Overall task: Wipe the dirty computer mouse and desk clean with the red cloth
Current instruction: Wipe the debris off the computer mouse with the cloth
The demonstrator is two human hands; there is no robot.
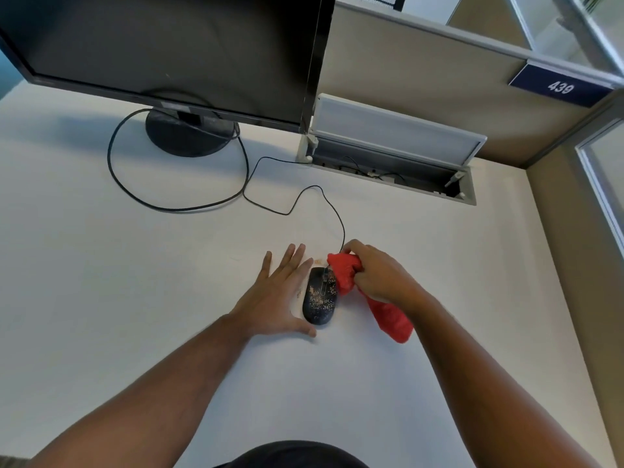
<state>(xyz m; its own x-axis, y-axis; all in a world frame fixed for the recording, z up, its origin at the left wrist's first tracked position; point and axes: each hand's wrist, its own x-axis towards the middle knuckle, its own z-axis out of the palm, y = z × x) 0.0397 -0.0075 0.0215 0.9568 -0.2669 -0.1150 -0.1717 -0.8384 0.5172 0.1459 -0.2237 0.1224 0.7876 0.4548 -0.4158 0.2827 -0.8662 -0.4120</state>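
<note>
Black and speckled with pale crumbs, the computer mouse (320, 296) lies on the white desk (135, 265) a little right of centre in the head view, its nose pointing to the far side. Its thin black cable (290, 211) snakes away from the nose toward the far left and then to the open cable hatch (391, 157) set in the desk's far edge. The left hand (277, 295) lies flat on the desk just left of the mouse, fingers spread and straight, the thumb stretched along the near end of the mouse and touching or nearly touching it. The right hand (374, 275) is closed around the bunched red cloth (344, 275), just right of the mouse; the upper wad of cloth presses against the mouse's far right side near the cable, while a loose tail hangs out below the hand and rests on the desk at the near right. A few faint orange specks dot the desk just beyond the mouse. A dark monitor (162, 45) stands on its round base (189, 133) at the far left. A blue plate reading 439 (560, 86) is fixed on the beige partition at the far right.
</note>
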